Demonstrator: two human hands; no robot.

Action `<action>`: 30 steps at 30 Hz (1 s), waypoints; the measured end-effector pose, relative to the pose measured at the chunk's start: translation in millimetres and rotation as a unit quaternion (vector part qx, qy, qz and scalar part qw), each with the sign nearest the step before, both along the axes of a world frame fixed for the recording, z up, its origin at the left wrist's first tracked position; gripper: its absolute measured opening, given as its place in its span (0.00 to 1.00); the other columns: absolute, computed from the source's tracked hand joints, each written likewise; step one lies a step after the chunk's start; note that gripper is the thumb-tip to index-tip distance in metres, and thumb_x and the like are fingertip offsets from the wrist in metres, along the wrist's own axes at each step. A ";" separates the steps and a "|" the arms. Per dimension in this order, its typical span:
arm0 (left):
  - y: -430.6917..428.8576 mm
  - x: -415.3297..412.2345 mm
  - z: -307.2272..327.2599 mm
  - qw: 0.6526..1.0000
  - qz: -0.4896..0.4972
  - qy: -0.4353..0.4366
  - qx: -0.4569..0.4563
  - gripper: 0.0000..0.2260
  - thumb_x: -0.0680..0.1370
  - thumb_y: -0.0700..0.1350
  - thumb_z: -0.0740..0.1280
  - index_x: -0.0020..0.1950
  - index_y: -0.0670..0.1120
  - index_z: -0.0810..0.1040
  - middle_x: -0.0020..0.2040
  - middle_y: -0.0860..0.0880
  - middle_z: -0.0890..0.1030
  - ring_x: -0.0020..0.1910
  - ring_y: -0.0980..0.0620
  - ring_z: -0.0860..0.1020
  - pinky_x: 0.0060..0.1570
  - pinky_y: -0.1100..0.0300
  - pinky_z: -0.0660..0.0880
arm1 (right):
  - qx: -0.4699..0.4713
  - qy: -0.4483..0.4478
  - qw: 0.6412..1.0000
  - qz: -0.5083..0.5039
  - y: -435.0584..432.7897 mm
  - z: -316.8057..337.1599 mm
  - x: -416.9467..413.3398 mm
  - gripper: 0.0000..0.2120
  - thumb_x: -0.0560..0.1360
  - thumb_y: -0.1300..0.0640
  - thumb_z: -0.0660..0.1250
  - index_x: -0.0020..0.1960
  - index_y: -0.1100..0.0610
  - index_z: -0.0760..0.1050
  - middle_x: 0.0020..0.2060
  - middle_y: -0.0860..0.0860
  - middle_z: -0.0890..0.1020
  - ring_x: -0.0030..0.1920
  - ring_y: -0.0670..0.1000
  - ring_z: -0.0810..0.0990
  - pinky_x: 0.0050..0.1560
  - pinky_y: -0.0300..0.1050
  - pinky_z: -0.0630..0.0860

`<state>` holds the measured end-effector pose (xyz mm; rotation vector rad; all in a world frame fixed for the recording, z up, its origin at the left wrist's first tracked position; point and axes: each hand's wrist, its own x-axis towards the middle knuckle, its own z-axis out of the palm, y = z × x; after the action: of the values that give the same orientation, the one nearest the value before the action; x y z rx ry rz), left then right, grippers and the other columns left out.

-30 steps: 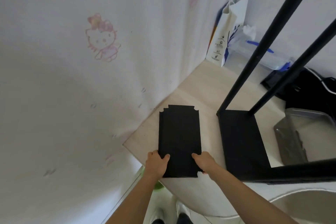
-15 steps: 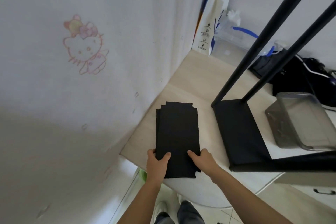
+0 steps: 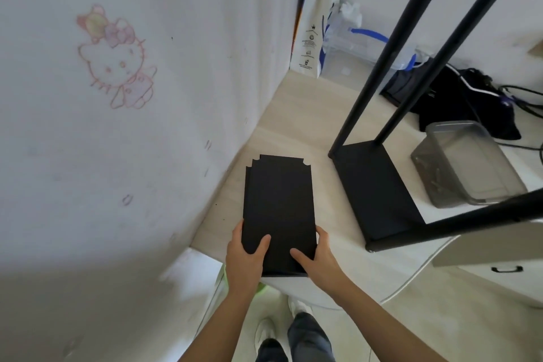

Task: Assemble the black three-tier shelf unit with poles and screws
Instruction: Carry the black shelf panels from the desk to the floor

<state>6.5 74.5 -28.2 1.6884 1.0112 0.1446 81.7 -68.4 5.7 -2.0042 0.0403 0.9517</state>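
Wall drawing: a faded cartoon cat on the wall that runs along the table's left edge.
Left hand: grips the near-left corner of the shelf boards, thumb laid on the top face; the other fingers are hidden beneath.
Shelf boards: black flat panels with notched corners. A second outline shows along the left side, so probably two are stacked. They lie lengthwise near the table's left edge, with their near end at its near edge. Whether they rest on it or are just lifted, I cannot tell.
Right hand: holds the near-right corner, thumb on top and fingers wrapped round the long edge.
Handling: likely stiff, thin and fairly light. The matt faces look smooth, so stacked panels may slide on each other. Best taken by both long edges, pinched top and bottom and kept level, with the corner notches left free for the poles.
Paper bag: stands upright at the table's far edge.
Base shelf: right of the boards and apart from them, with black poles rising from its far corners.
Grey container: just beside the base shelf, towards the table's right edge.
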 end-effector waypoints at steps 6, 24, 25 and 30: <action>-15.0 -22.7 9.0 0.999 -0.035 -0.015 0.026 0.29 0.78 0.52 0.72 0.76 0.52 0.67 0.66 0.52 0.76 0.63 0.51 0.76 0.62 0.53 0.78 | 0.038 -0.014 0.996 -0.077 -24.6 -2.3 -37.2 0.35 0.77 0.54 0.71 0.75 0.50 0.53 0.66 0.52 0.73 0.63 0.53 0.77 0.63 0.49 0.78; -99.1 -116.0 36.4 0.995 -0.097 -0.033 0.013 0.26 0.78 0.50 0.73 0.73 0.54 0.68 0.66 0.53 0.76 0.63 0.50 0.76 0.60 0.57 0.78 | 0.106 0.010 0.975 -0.197 -126.6 15.2 -137.9 0.22 0.80 0.53 0.67 0.68 0.43 0.60 0.55 0.51 0.75 0.52 0.51 0.81 0.40 0.44 0.83; -105.8 -123.5 36.7 0.995 -0.096 -0.031 0.013 0.26 0.78 0.51 0.73 0.74 0.54 0.68 0.66 0.53 0.76 0.63 0.51 0.76 0.57 0.60 0.77 | 0.107 0.010 0.975 -0.195 -133.0 15.9 -144.2 0.22 0.80 0.53 0.67 0.68 0.44 0.60 0.55 0.51 0.75 0.52 0.51 0.81 0.41 0.44 0.84; -143.9 -159.8 37.2 0.996 -0.090 -0.019 0.006 0.26 0.77 0.52 0.72 0.73 0.57 0.67 0.60 0.60 0.75 0.60 0.55 0.76 0.48 0.73 0.72 | 0.120 0.026 0.975 -0.185 -169.7 17.1 -177.6 0.23 0.79 0.53 0.68 0.69 0.45 0.60 0.54 0.52 0.76 0.51 0.51 0.81 0.39 0.42 0.83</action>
<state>-153.3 -69.3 9.0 1.7713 0.8271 0.0655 -95.9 -238.1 22.8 -1.6718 0.3041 0.7303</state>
